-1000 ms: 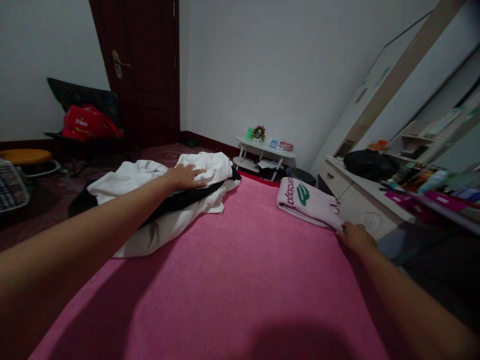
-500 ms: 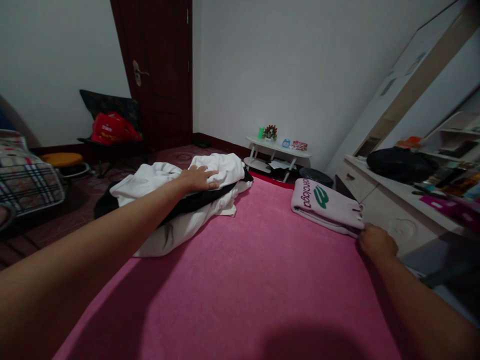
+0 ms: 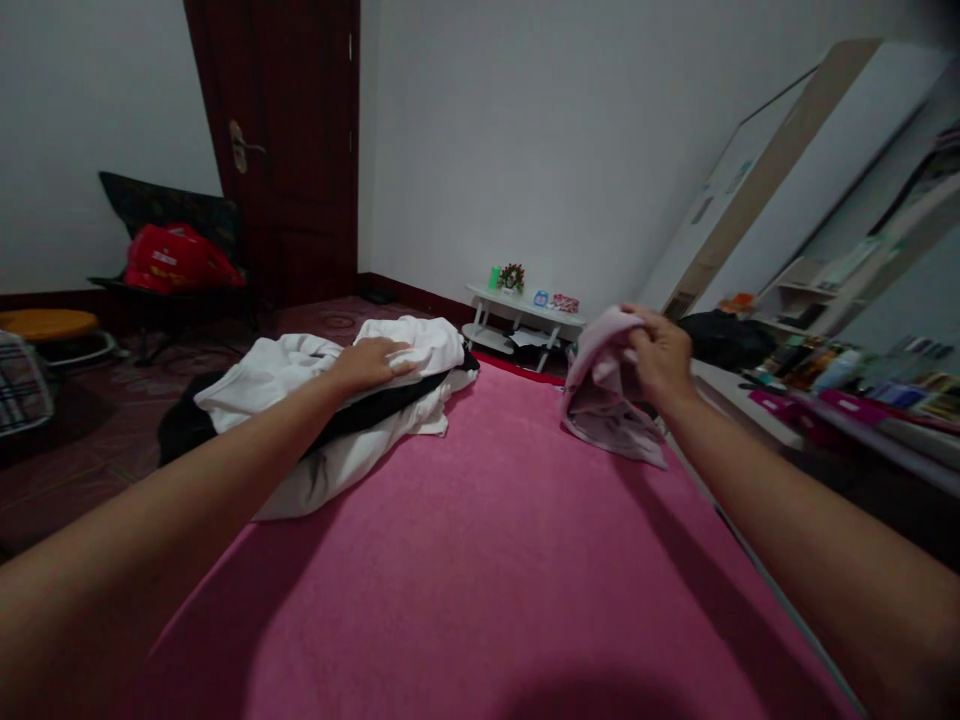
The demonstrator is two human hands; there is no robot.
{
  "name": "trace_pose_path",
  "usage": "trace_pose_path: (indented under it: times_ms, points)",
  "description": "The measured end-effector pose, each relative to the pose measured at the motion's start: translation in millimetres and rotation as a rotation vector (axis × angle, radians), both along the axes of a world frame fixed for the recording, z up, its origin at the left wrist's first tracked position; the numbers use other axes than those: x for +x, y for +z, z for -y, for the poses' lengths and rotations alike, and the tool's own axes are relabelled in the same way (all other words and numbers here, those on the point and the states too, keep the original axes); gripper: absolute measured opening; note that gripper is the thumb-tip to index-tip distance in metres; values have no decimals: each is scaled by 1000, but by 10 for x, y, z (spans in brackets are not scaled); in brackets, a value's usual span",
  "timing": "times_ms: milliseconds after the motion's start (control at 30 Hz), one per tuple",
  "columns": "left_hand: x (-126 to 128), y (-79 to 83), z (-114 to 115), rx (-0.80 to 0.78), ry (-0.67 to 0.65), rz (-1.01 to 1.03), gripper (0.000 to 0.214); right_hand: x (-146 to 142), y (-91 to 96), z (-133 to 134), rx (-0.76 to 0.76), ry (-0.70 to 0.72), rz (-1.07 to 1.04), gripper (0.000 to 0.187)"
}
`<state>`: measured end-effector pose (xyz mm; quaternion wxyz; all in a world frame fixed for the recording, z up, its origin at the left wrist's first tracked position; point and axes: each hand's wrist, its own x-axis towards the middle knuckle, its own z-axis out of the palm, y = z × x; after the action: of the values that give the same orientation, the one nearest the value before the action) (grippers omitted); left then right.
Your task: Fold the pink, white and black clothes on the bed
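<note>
My left hand [image 3: 373, 364] rests flat, fingers spread, on a pile of clothes at the left of the pink-covered surface [image 3: 480, 560]. On top of that pile lies a white garment [image 3: 274, 372]; black cloth [image 3: 390, 402] and more white cloth [image 3: 352, 468] show beneath it. At the right, my right hand [image 3: 664, 358] is closed on the edge of a pale pink garment [image 3: 600, 385]. The garment's held edge is raised and bent over, while its lower part hangs down to the pink cover. Its printed side is turned out of sight.
Beyond the far edge stands a low white table [image 3: 517, 300] with small ornaments. A cluttered white dresser [image 3: 757, 395] with a black bag [image 3: 724, 340] runs along the right. At the back left, a chair holds a red bag [image 3: 180, 258] near a dark door [image 3: 292, 150].
My right hand has lifted the edge of the pale pink garment up and to the left, so its print no longer shows. My left hand stays on the pile. The view has turned slightly right.
</note>
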<state>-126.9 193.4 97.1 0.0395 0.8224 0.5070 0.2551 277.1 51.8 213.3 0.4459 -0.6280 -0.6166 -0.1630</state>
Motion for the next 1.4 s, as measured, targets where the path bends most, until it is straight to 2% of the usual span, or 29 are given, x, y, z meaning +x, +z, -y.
trace_pose_path:
  times_ms: [67, 100, 167, 200, 233, 300, 333, 400, 467, 533, 567, 633, 700, 767, 800, 900, 967, 1033, 1067, 1167, 1233, 1300, 1400]
  points:
    - [-46, 54, 87, 72, -22, 240, 62, -604, 97, 279, -67, 452, 163, 27]
    - [-76, 82, 129, 98, -29, 351, 60, -895, 96, 485, -131, 657, 252, 27]
    - [-140, 139, 211, 105, -39, 523, 59, -1392, 22, 964, -407, 1042, 528, 31]
    - [-168, 164, 256, 93, -39, 581, 59, -1580, -36, 1205, -527, 1137, 612, 31]
    - [-190, 186, 306, 83, -31, 622, 58, -1719, -97, 1422, -620, 1174, 662, 36]
    - [-201, 214, 439, 82, -2, 630, 53, -1845, -214, 1727, -690, 1231, 619, 37]
    - [-187, 219, 527, 93, 9, 594, 48, -1837, -269, 1797, -698, 1214, 559, 36]
    - [-115, 208, 750, 114, -14, 482, 38, -1710, -388, 1768, -650, 1113, 397, 31]
    - [3, 174, 1030, 104, -142, 382, 32, -1489, -542, 1571, -549, 920, 241, 26]
    - [137, 120, 1342, 55, -334, 306, 30, -1237, -743, 1316, -488, 710, 155, 25]
    - [196, 85, 1497, 16, -428, 251, 32, -1115, -855, 1201, -501, 640, 143, 29]
    - [280, -4, 1772, -31, -561, 89, 41, -903, -1073, 1037, -608, 579, 145, 53]
    - [308, -118, 1963, -55, -617, -97, 66, -746, -1246, 975, -745, 560, 150, 75]
    - [294, -240, 2058, -76, -569, -232, 92, -642, -1345, 987, -839, 542, 163, 87]
    - [280, -294, 2079, -84, -509, -273, 98, -604, -1368, 1006, -866, 535, 181, 92]
    - [252, -383, 2116, -79, -340, -342, 94, -533, -1376, 1045, -914, 526, 268, 109]
    - [261, -379, 2171, -74, -302, -346, 87, -522, -1363, 1023, -899, 456, 291, 113]
    - [289, -356, 2258, -72, -315, -319, 84, -556, -1344, 953, -789, 339, 281, 104]
    - [307, -349, 2307, -68, -329, -303, 83, -594, -1331, 904, -700, 297, 272, 93]
    - [363, -363, 2421, -47, -381, -273, 67, -782, -1273, 735, -479, 308, 247, 48]
    - [382, -377, 2432, -48, -392, -251, 49, -934, -1221, 633, -500, 342, 270, 28]
    - [375, -337, 2356, -70, -399, -223, 35, -1063, -1148, 549, -614, 329, 362, 18]
    - [316, -100, 2056, -110, -393, -111, 23, -1164, -952, 428, -711, 278, 480, 11]
